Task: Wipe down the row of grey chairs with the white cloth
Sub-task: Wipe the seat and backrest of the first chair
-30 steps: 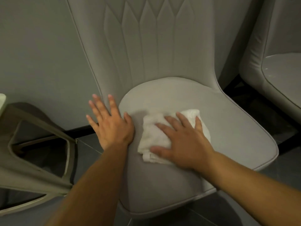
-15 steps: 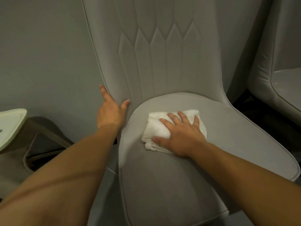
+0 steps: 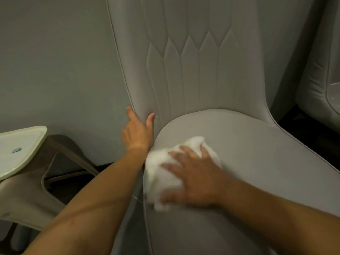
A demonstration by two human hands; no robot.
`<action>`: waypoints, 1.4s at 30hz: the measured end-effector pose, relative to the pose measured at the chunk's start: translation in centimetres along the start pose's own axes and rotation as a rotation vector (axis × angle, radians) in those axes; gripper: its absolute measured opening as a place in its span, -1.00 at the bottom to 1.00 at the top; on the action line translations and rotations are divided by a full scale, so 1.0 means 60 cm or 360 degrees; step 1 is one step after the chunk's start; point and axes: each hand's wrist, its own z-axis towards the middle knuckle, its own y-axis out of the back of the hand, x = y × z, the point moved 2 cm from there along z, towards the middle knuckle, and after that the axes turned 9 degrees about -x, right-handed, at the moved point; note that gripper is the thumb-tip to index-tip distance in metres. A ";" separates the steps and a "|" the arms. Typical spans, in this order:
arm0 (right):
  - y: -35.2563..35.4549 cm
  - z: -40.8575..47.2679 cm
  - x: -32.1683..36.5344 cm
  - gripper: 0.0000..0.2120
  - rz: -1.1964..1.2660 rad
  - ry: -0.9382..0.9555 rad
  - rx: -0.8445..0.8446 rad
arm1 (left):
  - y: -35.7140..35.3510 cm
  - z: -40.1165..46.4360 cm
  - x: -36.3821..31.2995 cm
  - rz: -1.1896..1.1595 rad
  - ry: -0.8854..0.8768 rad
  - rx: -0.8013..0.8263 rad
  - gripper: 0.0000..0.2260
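Head view: grey wall [image 3: 55, 61] behind chair [image 3: 257, 153]. Left hand [image 3: 137, 134] clasped backrest edge at 9 o'clock. Right hand [image 3: 196, 178], fingers flat, pressed cloth [image 3: 161, 173] on seat's left side. Step: wiping seat. Next, likely: sweep toward 3 o'clock, then backrest.

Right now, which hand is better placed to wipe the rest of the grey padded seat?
Right hand: it already presses the white cloth flat on the seat. The left hand grips the backrest edge.

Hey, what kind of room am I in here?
Probably a dining or waiting area indoors: a padded grey chair stands by a plain wall, a second chair is beside it, and a small table is left.
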 end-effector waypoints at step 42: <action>0.039 0.250 -0.158 -0.06 -0.0415 -0.0396 -0.0020 | -0.010 0.005 0.010 0.0006 -0.0108 0.0076 -0.39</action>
